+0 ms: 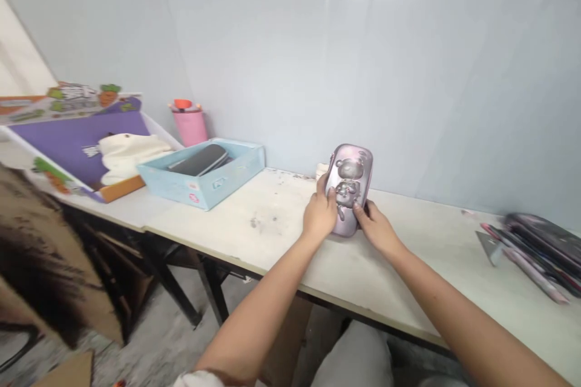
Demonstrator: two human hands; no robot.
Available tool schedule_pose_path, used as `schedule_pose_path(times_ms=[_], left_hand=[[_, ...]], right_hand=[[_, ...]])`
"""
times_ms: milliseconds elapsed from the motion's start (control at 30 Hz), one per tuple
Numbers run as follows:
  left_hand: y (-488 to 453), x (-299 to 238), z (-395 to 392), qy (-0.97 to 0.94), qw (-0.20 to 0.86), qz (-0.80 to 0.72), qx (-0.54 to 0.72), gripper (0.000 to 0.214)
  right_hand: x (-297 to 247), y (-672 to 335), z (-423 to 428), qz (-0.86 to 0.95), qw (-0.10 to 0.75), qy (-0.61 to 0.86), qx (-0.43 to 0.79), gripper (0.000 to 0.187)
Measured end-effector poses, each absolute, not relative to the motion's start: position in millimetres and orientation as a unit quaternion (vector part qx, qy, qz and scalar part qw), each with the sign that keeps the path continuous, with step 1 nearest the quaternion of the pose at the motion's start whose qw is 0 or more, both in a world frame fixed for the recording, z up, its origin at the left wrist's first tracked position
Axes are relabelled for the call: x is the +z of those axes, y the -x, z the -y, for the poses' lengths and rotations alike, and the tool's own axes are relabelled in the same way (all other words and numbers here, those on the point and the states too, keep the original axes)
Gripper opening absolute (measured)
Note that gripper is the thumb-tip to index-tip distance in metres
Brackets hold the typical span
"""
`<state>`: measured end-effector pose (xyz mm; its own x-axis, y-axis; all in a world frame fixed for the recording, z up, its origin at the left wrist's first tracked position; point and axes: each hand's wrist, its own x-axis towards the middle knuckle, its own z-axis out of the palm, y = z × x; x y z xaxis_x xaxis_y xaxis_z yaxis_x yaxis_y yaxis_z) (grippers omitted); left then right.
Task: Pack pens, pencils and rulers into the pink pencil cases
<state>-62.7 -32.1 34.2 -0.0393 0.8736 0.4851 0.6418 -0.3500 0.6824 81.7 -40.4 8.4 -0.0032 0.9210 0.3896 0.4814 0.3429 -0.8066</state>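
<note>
A: What are the surface and the room like?

B: A pale, scuffed table (267,208) runs along a light grey wall (281,60). Taking the blue box (206,189) as landmark: a dark grey case (200,162) lies in it, a pink cup (191,128) stands behind it, and a purple display tray (54,136) sits to its left. Cardboard (63,260) stands below and left of it.

A: Where's the shiny pink-grey case (348,192), and how does it point?

B: Well right of the blue box, held up by both hands. Its raised figure faces the wearer; its long axis is nearly upright, the top end leaning slightly away from the box. Whether its bottom touches the table, I can't tell.

A: And the grip?

B: The left hand (320,213) grasps the side nearer the box, the right hand (374,227) the farther side, thumbs on the front.

A: Edges and room?

B: The table's front edge passes the box's near side and continues under the forearms. Stained tabletop separates box and shiny case; farther right of the box lie pens (529,263) and a dark pouch (551,240).
</note>
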Motion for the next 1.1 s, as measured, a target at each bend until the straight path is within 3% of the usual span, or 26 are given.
schedule_pose_path(times_ms=[167, 400, 533, 767, 1100], left_hand=[[161, 26, 18, -0.643, 0.06, -0.657, 0.389, 0.05], [221, 14, -5, -0.634, 0.071, -0.719, 0.275, 0.051], [226, 14, -11, -0.643, 0.066, -0.735, 0.204, 0.051], [172, 36, -4, -0.689, -0.126, -0.685, 0.201, 0.045], [-66, 41, 8, -0.92, -0.021, -0.365, 0.141, 0.038]], right_hand=[[7, 8, 19, 0.708, 0.415, 0.483, 0.304, 0.042], [-6, 66, -1, 0.641, 0.346, 0.487, 0.483, 0.036], [-6, 59, -3, 0.698, 0.282, 0.507, 0.42, 0.035], [11, 1, 4, 0.78, 0.282, 0.482, 0.281, 0.036], [27, -238, 45, 0.71, 0.356, 0.601, 0.092, 0.032]])
